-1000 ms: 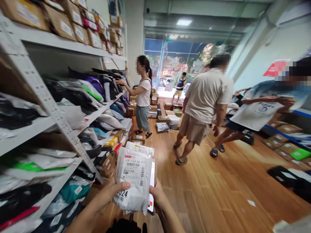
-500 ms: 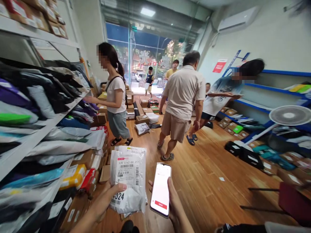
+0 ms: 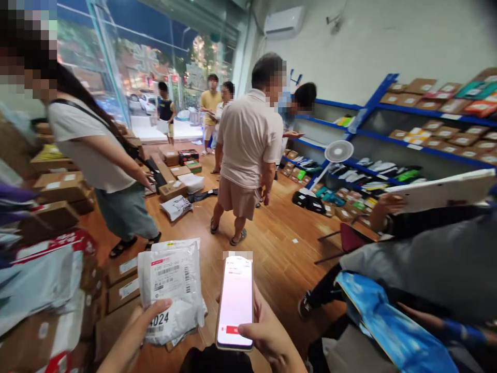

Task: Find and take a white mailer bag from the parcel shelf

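Observation:
In my left hand (image 3: 142,329) is a white plastic mailer bag (image 3: 174,280), its printed label facing up and my thumb pressed across the lower part, beside large digits and a barcode. Part of something else shows under the bag's lower edge; I cannot make it out. My right hand (image 3: 267,329) is wrapped around a smartphone (image 3: 235,290), held upright to the right of the bag. The phone's screen is bright, mostly white, with a red button near the bottom, where my right thumb rests. A gap separates bag and phone.
Stacked cardboard boxes (image 3: 64,186) and parcels line the left. A person (image 3: 248,140) stands ahead; another (image 3: 97,140) stands close on the left. At right, a person (image 3: 427,248) holds a white panel beside a blue bag (image 3: 392,321). Blue shelves (image 3: 427,114) and a fan (image 3: 339,151) stand beyond.
My view has swung right, bringing in the shelves and the person with the blue bag. My right thumb has moved onto the phone's red button. The left-side person's arm has come down from the shelf.

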Motion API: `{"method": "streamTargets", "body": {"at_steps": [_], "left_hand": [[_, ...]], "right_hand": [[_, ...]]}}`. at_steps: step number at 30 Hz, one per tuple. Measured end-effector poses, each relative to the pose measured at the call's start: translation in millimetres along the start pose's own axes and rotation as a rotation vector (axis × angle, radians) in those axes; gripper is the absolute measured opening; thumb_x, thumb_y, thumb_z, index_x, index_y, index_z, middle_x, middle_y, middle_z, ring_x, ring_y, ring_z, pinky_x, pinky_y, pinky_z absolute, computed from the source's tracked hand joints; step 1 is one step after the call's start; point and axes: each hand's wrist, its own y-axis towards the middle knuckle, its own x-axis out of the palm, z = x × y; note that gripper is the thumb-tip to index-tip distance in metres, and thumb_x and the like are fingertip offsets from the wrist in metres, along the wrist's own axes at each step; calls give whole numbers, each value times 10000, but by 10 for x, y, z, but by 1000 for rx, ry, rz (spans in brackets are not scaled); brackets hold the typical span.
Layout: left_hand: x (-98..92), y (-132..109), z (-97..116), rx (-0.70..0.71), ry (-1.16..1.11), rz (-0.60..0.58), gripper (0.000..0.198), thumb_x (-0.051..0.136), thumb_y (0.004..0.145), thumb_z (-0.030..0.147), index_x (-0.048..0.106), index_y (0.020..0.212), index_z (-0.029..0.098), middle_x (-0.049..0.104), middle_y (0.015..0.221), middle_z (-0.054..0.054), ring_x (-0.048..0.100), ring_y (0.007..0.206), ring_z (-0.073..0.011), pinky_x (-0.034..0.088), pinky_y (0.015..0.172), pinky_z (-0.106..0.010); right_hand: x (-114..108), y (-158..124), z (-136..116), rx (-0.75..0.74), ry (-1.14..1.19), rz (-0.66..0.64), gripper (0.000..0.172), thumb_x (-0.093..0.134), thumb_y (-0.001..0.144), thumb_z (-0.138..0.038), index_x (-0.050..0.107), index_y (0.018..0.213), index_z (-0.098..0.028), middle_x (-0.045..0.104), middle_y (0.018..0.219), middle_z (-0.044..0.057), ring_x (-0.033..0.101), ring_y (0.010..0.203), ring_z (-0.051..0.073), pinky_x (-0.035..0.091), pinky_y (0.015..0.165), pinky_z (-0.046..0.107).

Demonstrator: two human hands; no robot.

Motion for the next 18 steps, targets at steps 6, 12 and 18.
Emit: {"method": "streamTargets", "body": {"at_steps": [6, 12, 18], "left_hand": [[426, 488, 8, -89, -52, -39, 492, 607, 734, 324, 545, 1190, 152, 744, 924, -49, 657, 957, -266, 541, 812, -303], [1198, 790, 250, -95, -140, 95, 531, 672, 636, 284, 568, 1151, 205, 750, 833, -28, 632, 1020, -299, 398, 1032, -439], [1833, 904, 500, -30, -188, 82, 443, 730, 571, 284, 632, 996, 202, 749, 869, -22, 616, 1041, -324, 431, 1017, -436]], "right_hand": [[-351, 335, -380, -73, -51, -43, 894, 792, 524, -196, 315, 1280, -190, 644, 1115, 141, 623, 943, 243, 449, 751, 326], [-866, 731, -941, -86, -33, -54, 901, 799, 500, -199, 341, 1275, -200, 658, 1075, 115, 622, 932, 241, 441, 754, 319], [-1250, 1077, -1373, -41, 58, 7, 947, 824, 408, -163, 404, 1255, -229, 662, 1045, 55, 600, 876, 208, 446, 713, 286]]}}
